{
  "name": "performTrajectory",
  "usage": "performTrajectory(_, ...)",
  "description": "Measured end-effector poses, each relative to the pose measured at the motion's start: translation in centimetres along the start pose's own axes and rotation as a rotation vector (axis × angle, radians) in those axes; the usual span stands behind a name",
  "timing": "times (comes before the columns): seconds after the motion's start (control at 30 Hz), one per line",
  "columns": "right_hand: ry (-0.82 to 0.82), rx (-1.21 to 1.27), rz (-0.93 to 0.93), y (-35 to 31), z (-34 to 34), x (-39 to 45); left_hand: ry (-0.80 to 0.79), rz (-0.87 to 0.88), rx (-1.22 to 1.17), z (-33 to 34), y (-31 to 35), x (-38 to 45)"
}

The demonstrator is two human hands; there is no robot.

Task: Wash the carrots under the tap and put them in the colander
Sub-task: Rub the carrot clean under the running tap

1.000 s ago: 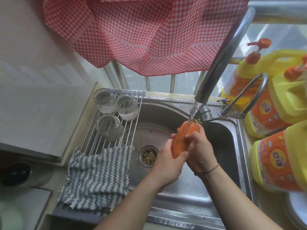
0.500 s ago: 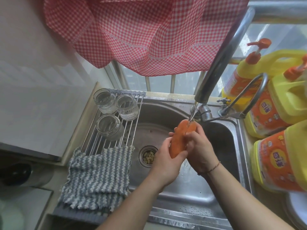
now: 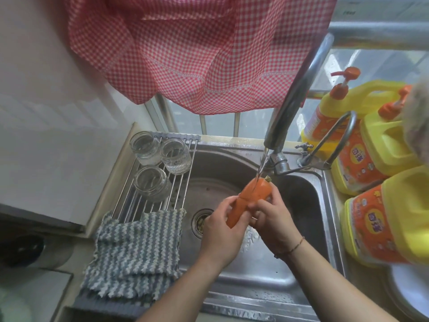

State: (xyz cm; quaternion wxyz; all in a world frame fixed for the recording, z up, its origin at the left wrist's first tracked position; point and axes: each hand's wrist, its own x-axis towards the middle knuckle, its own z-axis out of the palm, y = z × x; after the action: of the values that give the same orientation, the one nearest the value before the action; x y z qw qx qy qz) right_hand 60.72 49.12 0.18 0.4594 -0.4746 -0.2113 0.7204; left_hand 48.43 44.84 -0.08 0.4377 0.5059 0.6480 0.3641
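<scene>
An orange carrot (image 3: pixel 251 194) is held over the steel sink (image 3: pixel 308 205), its thick stem end up under the thin stream of water from the tap (image 3: pixel 287 108). My left hand (image 3: pixel 222 228) grips the carrot's narrow lower end. My right hand (image 3: pixel 271 217) holds its thick upper part, thumb and fingers curled round it. No colander is in view.
A roll-up drying rack (image 3: pixel 183 182) with three glass jars (image 3: pixel 160 156) covers the sink's left side, with a striped grey cloth (image 3: pixel 137 249) on its near end. Yellow detergent bottles (image 3: pixel 380 219) crowd the right counter. A red checked curtain (image 3: pixel 197 47) hangs above. A white plate's rim (image 3: pixel 408 296) shows at lower right.
Both hands have shifted on the carrot, turning it under the stream; more of its thick upper end now shows, with the stem stub visible.
</scene>
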Motion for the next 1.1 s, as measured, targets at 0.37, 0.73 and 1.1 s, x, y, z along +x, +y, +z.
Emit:
performTrajectory(0.37,0.075,-0.043,-0.091,1.1,1.0,1.2,0.047,0.131,0.1,-0.7,-0.9,1.2)
performTrajectory(0.73,-0.046,-0.12,-0.081,0.4,-0.9,1.8,0.012,0.201,0.269,-1.4,0.0,1.9)
performTrajectory(1.1,0.027,-0.248,-0.046,0.9,-0.7,1.5,-0.035,0.228,0.326,-1.2,-1.0,1.1)
